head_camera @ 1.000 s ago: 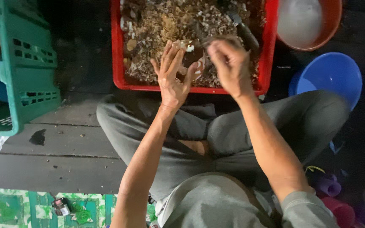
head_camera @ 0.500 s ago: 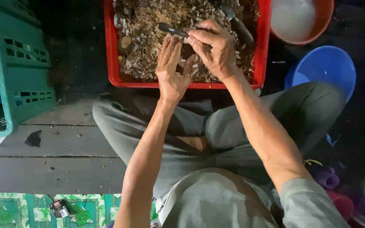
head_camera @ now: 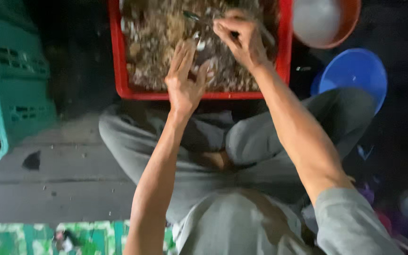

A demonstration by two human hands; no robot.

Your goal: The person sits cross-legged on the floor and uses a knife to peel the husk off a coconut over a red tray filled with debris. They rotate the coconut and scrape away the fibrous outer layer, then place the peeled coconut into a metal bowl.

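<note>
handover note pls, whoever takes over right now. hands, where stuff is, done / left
Left hand: open, fingers spread, palm over the near part of the red tray; nothing clearly in its grip.
Right hand: fingers closed on a thin dark tool, tip pointing left over the tray.
Tray: in front of the crossed legs, full of a brownish shell mix.
Blue bowl and orange bowl on the right, green crate on the left.
Done: can't tell. Left: tray still full.

Floor-level sorting workplace: plank floor (head_camera: 62,174), crates (head_camera: 15,80), basins (head_camera: 355,75).
</note>
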